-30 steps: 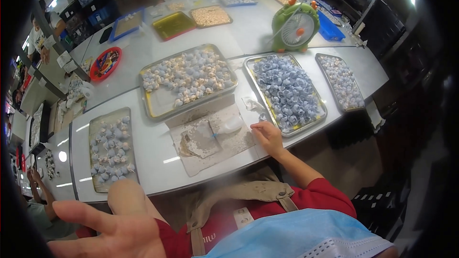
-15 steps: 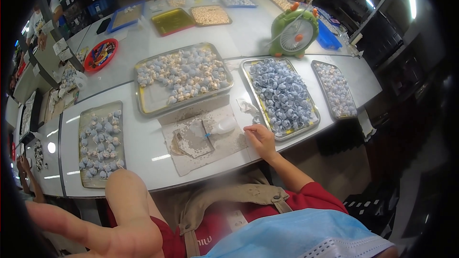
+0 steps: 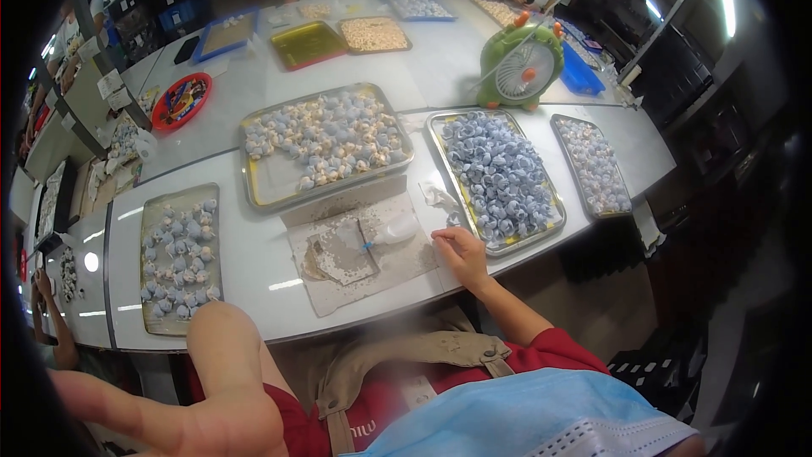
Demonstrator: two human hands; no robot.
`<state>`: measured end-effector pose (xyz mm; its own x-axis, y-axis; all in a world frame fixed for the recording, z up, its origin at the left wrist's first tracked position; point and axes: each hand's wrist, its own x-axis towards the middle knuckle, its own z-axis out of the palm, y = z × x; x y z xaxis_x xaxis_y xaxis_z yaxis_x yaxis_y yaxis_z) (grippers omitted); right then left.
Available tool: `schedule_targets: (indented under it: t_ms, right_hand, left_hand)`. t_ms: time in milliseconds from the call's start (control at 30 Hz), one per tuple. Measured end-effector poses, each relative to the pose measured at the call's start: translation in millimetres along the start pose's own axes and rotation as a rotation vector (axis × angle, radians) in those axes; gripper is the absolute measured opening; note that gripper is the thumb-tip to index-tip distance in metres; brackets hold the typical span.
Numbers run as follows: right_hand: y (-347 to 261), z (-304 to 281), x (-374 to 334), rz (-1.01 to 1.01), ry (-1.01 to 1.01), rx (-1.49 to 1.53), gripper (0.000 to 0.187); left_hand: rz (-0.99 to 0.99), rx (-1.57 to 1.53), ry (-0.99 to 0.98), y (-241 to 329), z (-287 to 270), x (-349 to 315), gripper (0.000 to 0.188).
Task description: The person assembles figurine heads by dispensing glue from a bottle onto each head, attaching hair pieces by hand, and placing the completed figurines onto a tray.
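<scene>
My left hand (image 3: 173, 419) is raised large and close in the lower left corner, fingers stretched out, with nothing seen in it. My right hand (image 3: 462, 256) rests at the table's near edge with its fingers loosely curled in; I see no object in it. Beside its fingertips lies a stained cardboard sheet (image 3: 326, 298) bearing a smaller glue-marked piece (image 3: 342, 250). A translucent white squeeze bottle (image 3: 397, 229) with a blue tip lies on its side there. Just beyond the right hand stands a metal tray (image 3: 507, 250) heaped with grey-blue cup-shaped pieces (image 3: 499, 173).
Small blue-and-cream pieces fill a large tray (image 3: 254, 197) at centre, a tray (image 3: 152, 326) at left and a narrow tray (image 3: 611, 214) at right. A green fan (image 3: 522, 63) stands behind. A red basin (image 3: 201, 110) sits far left. Other people work across the table.
The view has tilted slightly, so the table and trays sit a little lower in the picture. Both hands keep nearly the same pose.
</scene>
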<state>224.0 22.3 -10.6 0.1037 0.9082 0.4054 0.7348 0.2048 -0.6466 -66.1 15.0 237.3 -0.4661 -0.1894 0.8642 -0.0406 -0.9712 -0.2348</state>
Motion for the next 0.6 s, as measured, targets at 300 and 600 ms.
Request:
schedule_targets:
  t_ms: [300,600]
  right_hand:
    - [7.4,2.6,-3.8,0.013,0.028,0.073,0.011]
    - [14.0,0.6,-4.3,0.028,0.05,0.111,0.012]
  left_hand:
    - [0.121,-0.087,0.097,0.4,8.6,2.7,0.048]
    - [0.167,-0.136,0.169,5.5,19.4,-3.6,0.044]
